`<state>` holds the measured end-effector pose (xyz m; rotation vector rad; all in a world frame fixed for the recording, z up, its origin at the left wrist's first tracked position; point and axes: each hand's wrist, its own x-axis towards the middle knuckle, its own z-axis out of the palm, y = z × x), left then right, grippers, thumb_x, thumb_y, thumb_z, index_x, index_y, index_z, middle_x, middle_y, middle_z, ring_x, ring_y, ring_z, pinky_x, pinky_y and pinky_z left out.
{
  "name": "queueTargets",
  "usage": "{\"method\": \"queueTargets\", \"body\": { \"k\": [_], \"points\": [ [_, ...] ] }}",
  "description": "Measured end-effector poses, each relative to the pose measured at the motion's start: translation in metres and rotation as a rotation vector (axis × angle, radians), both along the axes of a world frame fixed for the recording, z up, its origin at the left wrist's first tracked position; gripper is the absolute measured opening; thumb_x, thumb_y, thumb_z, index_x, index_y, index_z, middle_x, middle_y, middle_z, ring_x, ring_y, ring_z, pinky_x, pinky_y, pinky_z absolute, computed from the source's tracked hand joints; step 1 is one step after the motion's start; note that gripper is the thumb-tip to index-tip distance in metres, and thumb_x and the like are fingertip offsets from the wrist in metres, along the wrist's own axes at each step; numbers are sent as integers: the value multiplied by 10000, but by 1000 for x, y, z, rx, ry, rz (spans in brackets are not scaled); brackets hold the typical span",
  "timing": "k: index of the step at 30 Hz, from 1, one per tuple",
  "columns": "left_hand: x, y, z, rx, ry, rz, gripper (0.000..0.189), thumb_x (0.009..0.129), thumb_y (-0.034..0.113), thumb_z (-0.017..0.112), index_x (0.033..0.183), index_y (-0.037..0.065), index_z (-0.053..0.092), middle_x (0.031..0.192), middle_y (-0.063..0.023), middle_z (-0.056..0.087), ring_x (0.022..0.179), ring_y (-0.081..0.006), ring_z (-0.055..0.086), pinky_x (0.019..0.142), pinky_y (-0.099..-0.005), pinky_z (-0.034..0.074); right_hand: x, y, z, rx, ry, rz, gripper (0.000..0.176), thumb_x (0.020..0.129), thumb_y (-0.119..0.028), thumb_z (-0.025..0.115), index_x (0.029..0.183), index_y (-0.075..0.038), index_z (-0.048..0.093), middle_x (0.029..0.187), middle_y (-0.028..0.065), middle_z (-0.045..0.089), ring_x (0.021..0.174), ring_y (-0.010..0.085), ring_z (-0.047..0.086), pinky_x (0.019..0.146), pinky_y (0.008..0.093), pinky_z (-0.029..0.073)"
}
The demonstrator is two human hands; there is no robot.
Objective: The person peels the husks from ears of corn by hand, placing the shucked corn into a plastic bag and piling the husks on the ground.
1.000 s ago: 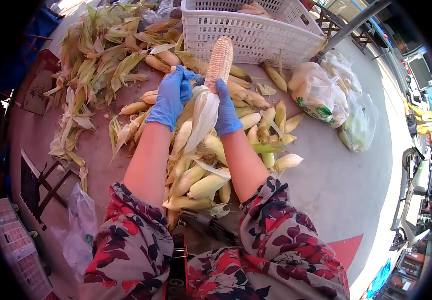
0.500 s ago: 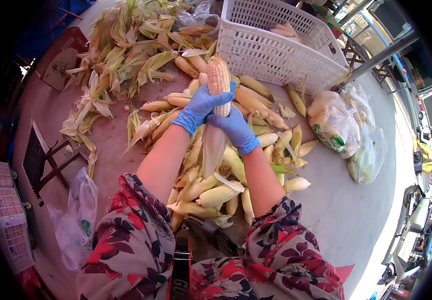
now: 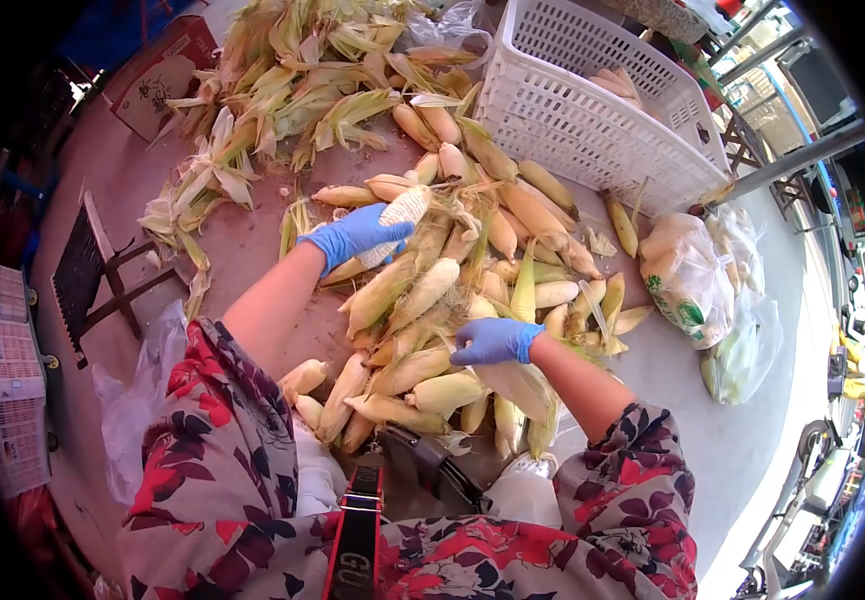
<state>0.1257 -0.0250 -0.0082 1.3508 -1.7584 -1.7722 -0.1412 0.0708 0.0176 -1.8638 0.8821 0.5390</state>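
Both my hands wear blue gloves. My left hand [image 3: 355, 238] is wrapped round a peeled corn cob [image 3: 404, 210], whose pale kernels show above and below the fingers. Lower and to the right, my right hand [image 3: 495, 341] is closed, gripping a pale husk [image 3: 520, 385] that hangs below it. Between and around the hands lies a heap of corn ears [image 3: 422, 293], most still in thin husks. Loose silk is scattered on the heap.
Stripped husks [image 3: 302, 80] are piled at the upper left near a cardboard box [image 3: 164, 80]. A white crate [image 3: 592, 95] stands at the upper right. Filled plastic bags [image 3: 687, 270] lie at the right. A folding stool [image 3: 102, 275] and a thin plastic bag [image 3: 142, 400] are at the left.
My hands have moved apart. My left hand has carried the cob left and tilted it, while my right hand has come off the cob and moved down with the husk. The view has shifted slightly.
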Motion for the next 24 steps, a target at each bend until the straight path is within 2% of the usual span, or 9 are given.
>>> {"method": "queueTargets", "body": {
  "k": [3, 9, 10, 11, 14, 17, 18, 20, 24],
  "points": [
    [51, 2, 15, 411, 530, 366, 564, 922, 500, 343, 1216, 32, 456, 956, -138, 619, 752, -188, 622, 623, -296, 533, 4, -58, 40, -278, 52, -125, 640, 731, -585, 588, 1001, -5, 592, 924, 210, 616, 904, 308, 590, 798, 360, 458],
    [46, -6, -6, 478, 936, 427, 551, 941, 413, 361, 1285, -17, 373, 1107, -173, 563, 954, -267, 583, 803, -371, 511, 102, -156, 163, -583, -1205, -680, 722, 818, -449, 586, 1320, 5, 335, 1255, 182, 453, 1151, 229, 437, 983, 326, 321],
    [42, -4, 0, 485, 951, 494, 532, 939, 391, 379, 1277, -19, 378, 1114, -174, 559, 970, -273, 577, 828, -377, 499, 112, -171, 162, -1106, -1191, -654, 683, 816, -513, 549, 1207, 35, 436, 1227, 197, 487, 1047, 308, 550, 845, 423, 484],
    [35, 1, 14, 500, 966, 551, 514, 936, 370, 397, 1269, -22, 383, 1120, -174, 555, 986, -278, 570, 853, -383, 488, 113, -154, 163, -792, -1068, -683, 714, 795, -421, 626, 1294, 21, 371, 1240, 223, 465, 1153, 259, 450, 964, 341, 351],
    [18, -7, -7, 514, 885, 513, 412, 906, 336, 481, 1171, 21, 474, 1121, -129, 564, 1019, -246, 561, 908, -415, 454, 128, -116, 66, -955, -595, -769, 896, 692, -474, 697, 1319, 37, 311, 1288, 306, 368, 1185, 392, 400, 981, 387, 342],
    [9, -6, 7, 483, 427, 354, 353, 890, 355, 505, 1089, 66, 541, 1034, -67, 594, 939, -187, 580, 838, -360, 479, 105, -69, -10, -474, -410, -793, 783, 736, -296, 580, 1339, 57, 226, 1054, 294, 559, 953, 388, 570, 836, 405, 443],
    [12, -4, 13, 430, 194, 329, 344, 883, 362, 513, 1067, 75, 558, 1008, -54, 598, 912, -173, 582, 817, -341, 481, 87, -74, -31, -326, -337, -692, 649, 728, -317, 573, 1225, 69, 417, 972, 264, 596, 869, 353, 605, 773, 380, 469],
    [37, -9, -17, 407, 15, 353, 341, 852, 392, 545, 1011, 95, 597, 903, -20, 596, 825, -143, 577, 764, -295, 474, 50, -77, -23, 255, -303, -562, 434, 731, -362, 594, 866, 49, 623, 776, 169, 625, 742, 231, 631, 671, 319, 497],
    [62, -9, -54, 390, 2, 451, 293, 842, 375, 558, 945, 104, 605, 824, 6, 580, 812, -123, 571, 719, -288, 467, -7, -143, 64, 536, -570, -800, 466, 859, -273, 550, 1168, 64, 463, 982, 182, 621, 788, 206, 645, 583, 272, 548]
  ]
}}
